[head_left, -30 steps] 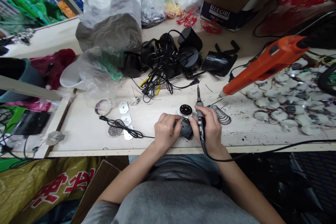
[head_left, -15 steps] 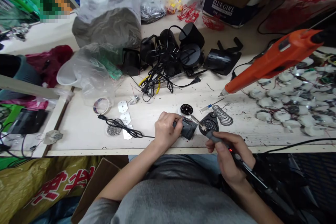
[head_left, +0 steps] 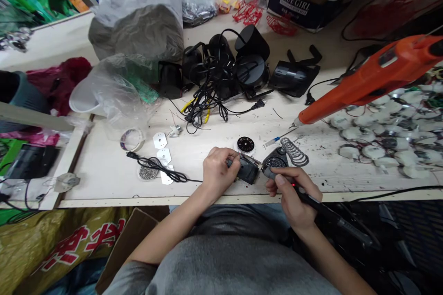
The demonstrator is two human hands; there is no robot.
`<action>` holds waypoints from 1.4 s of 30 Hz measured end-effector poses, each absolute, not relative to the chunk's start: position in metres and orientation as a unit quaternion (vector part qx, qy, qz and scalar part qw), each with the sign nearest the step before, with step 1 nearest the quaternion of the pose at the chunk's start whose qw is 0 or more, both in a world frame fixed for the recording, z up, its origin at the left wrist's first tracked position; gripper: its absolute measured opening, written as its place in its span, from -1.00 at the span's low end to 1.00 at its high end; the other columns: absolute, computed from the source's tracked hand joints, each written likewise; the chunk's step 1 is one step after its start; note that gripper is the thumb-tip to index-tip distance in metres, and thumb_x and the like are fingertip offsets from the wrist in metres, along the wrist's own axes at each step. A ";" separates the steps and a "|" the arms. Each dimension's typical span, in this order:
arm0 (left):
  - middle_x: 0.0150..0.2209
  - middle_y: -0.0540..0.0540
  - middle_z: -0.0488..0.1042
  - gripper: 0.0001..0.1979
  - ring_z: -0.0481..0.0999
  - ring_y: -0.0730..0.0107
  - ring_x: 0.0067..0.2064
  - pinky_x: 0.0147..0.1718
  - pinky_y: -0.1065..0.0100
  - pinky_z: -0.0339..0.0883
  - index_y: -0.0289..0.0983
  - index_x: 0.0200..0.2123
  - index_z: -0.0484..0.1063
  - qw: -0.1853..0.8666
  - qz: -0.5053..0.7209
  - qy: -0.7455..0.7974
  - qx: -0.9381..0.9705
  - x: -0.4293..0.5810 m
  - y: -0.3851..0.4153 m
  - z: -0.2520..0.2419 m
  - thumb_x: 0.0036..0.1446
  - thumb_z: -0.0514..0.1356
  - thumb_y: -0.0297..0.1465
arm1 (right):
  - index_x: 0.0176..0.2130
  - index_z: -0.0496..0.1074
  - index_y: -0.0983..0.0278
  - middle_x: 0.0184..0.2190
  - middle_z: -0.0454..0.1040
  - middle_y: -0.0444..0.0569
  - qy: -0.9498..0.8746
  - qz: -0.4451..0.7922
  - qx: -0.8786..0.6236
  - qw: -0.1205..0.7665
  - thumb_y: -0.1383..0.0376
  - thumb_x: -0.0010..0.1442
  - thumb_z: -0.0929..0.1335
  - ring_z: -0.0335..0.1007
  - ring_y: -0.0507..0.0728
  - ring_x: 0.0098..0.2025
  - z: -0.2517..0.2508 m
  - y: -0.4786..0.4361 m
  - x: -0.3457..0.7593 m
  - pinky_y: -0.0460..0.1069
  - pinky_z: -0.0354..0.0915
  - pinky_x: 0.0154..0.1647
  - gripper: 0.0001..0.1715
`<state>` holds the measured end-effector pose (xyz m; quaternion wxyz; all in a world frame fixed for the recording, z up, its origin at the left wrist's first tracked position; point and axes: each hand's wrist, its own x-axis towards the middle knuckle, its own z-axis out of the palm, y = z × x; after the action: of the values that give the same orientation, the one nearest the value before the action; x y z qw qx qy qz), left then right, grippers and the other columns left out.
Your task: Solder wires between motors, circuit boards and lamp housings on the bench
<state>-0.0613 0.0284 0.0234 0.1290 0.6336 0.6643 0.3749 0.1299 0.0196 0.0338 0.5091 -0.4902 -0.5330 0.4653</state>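
My left hand (head_left: pixel 221 169) is closed around one end of a small black plastic housing (head_left: pixel 248 171) near the table's front edge. A thin wire end may be between its fingertips, too small to make out. In my right hand (head_left: pixel 294 193) is a soldering iron (head_left: pixel 321 207) with a small red light, its fingers wrapped round the grip. The iron's metal tip points left and lies over the housing's right end; whether it touches cannot be seen. Behind the housing sits a round black disc (head_left: pixel 245 144) on a white base. A soldering iron stand (head_left: pixel 275 160) with a coil spring (head_left: pixel 295 152) lies just right.
An orange electric screwdriver (head_left: pixel 363 83) hangs over the right side, near many white motor-like parts (head_left: pixel 377 143). Black lamp-like housings with tangled cords (head_left: pixel 221 78) lie behind. White plates (head_left: pixel 164 156), a coiled cord (head_left: pixel 162 168) and a tape roll (head_left: pixel 132 139) are on the left.
My right hand has moved left with the soldering iron, bringing its tip from near the black disc down to the housing's right end. My left hand stays on the housing.
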 end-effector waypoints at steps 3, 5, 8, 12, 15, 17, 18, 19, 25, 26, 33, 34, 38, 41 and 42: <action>-0.49 0.03 0.52 -0.89 0.46 0.39 -0.41 -0.36 0.36 0.39 -0.20 -0.41 0.49 0.136 0.375 0.662 0.634 -0.061 0.028 0.024 0.10 0.28 -0.53 | -0.22 0.56 0.21 -0.56 0.55 -0.15 -0.536 0.464 -0.490 0.507 0.17 0.30 0.41 0.44 0.03 -0.62 0.035 0.023 0.127 -0.10 0.40 -0.63 -0.83; -0.49 0.03 0.52 -0.89 0.46 0.39 -0.42 -0.36 0.35 0.39 -0.19 -0.41 0.49 0.141 0.373 0.667 0.630 -0.061 0.028 0.024 0.10 0.27 -0.52 | -0.23 0.55 0.21 -0.57 0.55 -0.16 -0.539 0.460 -0.492 0.506 0.16 0.29 0.41 0.43 0.03 -0.63 0.037 0.025 0.125 -0.10 0.40 -0.63 -0.83; -0.50 0.04 0.51 -0.90 0.45 0.40 -0.43 -0.39 0.36 0.38 -0.19 -0.41 0.49 0.144 0.372 0.670 0.627 -0.061 0.029 0.025 0.10 0.27 -0.51 | -0.24 0.55 0.22 -0.58 0.55 -0.15 -0.542 0.455 -0.493 0.506 0.16 0.28 0.42 0.42 0.03 -0.65 0.039 0.027 0.123 -0.11 0.39 -0.66 -0.82; -0.51 0.05 0.51 -0.87 0.44 0.41 -0.44 -0.39 0.37 0.36 -0.20 -0.41 0.47 0.140 0.382 0.660 0.632 -0.061 0.029 0.025 0.08 0.27 -0.55 | -0.24 0.55 0.22 -0.57 0.56 -0.16 -0.542 0.458 -0.491 0.506 0.18 0.27 0.42 0.43 0.03 -0.64 0.040 0.028 0.123 -0.11 0.40 -0.65 -0.84; -0.51 0.05 0.51 -0.87 0.45 0.40 -0.43 -0.39 0.37 0.36 -0.20 -0.41 0.47 0.143 0.382 0.658 0.633 -0.061 0.029 0.025 0.08 0.27 -0.55 | -0.22 0.55 0.21 -0.56 0.56 -0.16 -0.546 0.457 -0.491 0.502 0.20 0.28 0.42 0.44 0.03 -0.63 0.037 0.027 0.124 -0.11 0.41 -0.64 -0.86; -0.51 0.05 0.51 -0.88 0.45 0.39 -0.43 -0.38 0.35 0.37 -0.19 -0.42 0.47 0.149 0.378 0.665 0.626 -0.060 0.029 0.025 0.09 0.26 -0.53 | -0.21 0.55 0.22 -0.56 0.56 -0.16 -0.553 0.452 -0.494 0.495 0.19 0.29 0.41 0.44 0.03 -0.62 0.036 0.026 0.125 -0.10 0.41 -0.63 -0.85; -0.51 0.05 0.51 -0.89 0.45 0.39 -0.43 -0.37 0.35 0.38 -0.19 -0.42 0.47 0.152 0.376 0.669 0.623 -0.060 0.029 0.025 0.10 0.26 -0.52 | -0.21 0.55 0.22 -0.55 0.56 -0.15 -0.555 0.451 -0.496 0.493 0.18 0.29 0.41 0.44 0.03 -0.62 0.035 0.026 0.126 -0.10 0.41 -0.63 -0.84; -0.51 0.04 0.51 -0.89 0.45 0.39 -0.43 -0.37 0.35 0.38 -0.19 -0.42 0.47 0.155 0.375 0.672 0.620 -0.060 0.028 0.025 0.10 0.25 -0.51 | -0.20 0.55 0.22 -0.55 0.56 -0.15 -0.556 0.450 -0.497 0.491 0.18 0.30 0.41 0.44 0.04 -0.62 0.034 0.025 0.126 -0.10 0.41 -0.62 -0.84; -0.51 0.04 0.53 -0.89 0.45 0.38 -0.42 -0.39 0.35 0.37 -0.19 -0.43 0.47 0.151 0.372 0.677 0.617 -0.059 0.028 0.025 0.07 0.25 -0.52 | -0.20 0.54 0.21 -0.55 0.56 -0.15 -0.569 0.448 -0.492 0.483 0.18 0.30 0.41 0.43 0.03 -0.62 0.033 0.025 0.128 -0.09 0.41 -0.63 -0.84; -0.51 0.04 0.53 -0.88 0.45 0.38 -0.42 -0.39 0.35 0.37 -0.19 -0.43 0.48 0.149 0.374 0.676 0.617 -0.059 0.028 0.025 0.07 0.25 -0.53 | -0.20 0.54 0.21 -0.55 0.56 -0.16 -0.571 0.448 -0.492 0.481 0.18 0.30 0.41 0.43 0.03 -0.62 0.033 0.025 0.128 -0.09 0.41 -0.62 -0.85; -0.51 0.05 0.52 -0.87 0.45 0.39 -0.43 -0.37 0.35 0.38 -0.19 -0.43 0.47 0.139 0.374 0.675 0.620 -0.059 0.028 0.024 0.05 0.26 -0.55 | -0.19 0.54 0.21 -0.54 0.56 -0.16 -0.579 0.442 -0.488 0.481 0.20 0.31 0.41 0.45 0.03 -0.61 0.033 0.025 0.129 -0.11 0.42 -0.62 -0.86; -0.51 0.05 0.51 -0.87 0.44 0.39 -0.43 -0.37 0.35 0.38 -0.19 -0.43 0.47 0.138 0.376 0.674 0.621 -0.059 0.028 0.024 0.05 0.26 -0.55 | -0.19 0.55 0.20 -0.54 0.56 -0.16 -0.576 0.442 -0.490 0.482 0.19 0.30 0.41 0.45 0.03 -0.61 0.033 0.025 0.129 -0.10 0.42 -0.61 -0.86; -0.51 0.04 0.51 -0.87 0.44 0.40 -0.43 -0.38 0.35 0.37 -0.20 -0.43 0.48 0.141 0.376 0.674 0.620 -0.059 0.028 0.024 0.05 0.26 -0.56 | -0.20 0.56 0.21 -0.53 0.57 -0.14 -0.564 0.442 -0.499 0.487 0.18 0.30 0.42 0.46 0.04 -0.60 0.035 0.021 0.132 -0.09 0.43 -0.60 -0.84; -0.51 0.04 0.50 -0.86 0.44 0.40 -0.43 -0.36 0.35 0.37 -0.20 -0.43 0.48 0.140 0.375 0.676 0.619 -0.058 0.028 0.023 0.05 0.26 -0.56 | -0.18 0.57 0.20 -0.52 0.58 -0.13 -0.558 0.441 -0.501 0.492 0.19 0.30 0.42 0.48 0.05 -0.59 0.037 0.017 0.137 -0.10 0.43 -0.60 -0.85; -0.51 0.04 0.50 -0.86 0.44 0.40 -0.43 -0.36 0.36 0.37 -0.20 -0.43 0.48 0.138 0.378 0.674 0.619 -0.058 0.028 0.023 0.05 0.26 -0.57 | -0.18 0.57 0.20 -0.52 0.59 -0.12 -0.558 0.442 -0.500 0.493 0.19 0.30 0.42 0.48 0.05 -0.59 0.037 0.016 0.139 -0.09 0.43 -0.60 -0.85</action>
<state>-0.0582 0.0281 0.0232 0.1382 0.6193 0.6743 0.3779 0.1392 0.0156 0.0371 0.4933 -0.5002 -0.5575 0.4424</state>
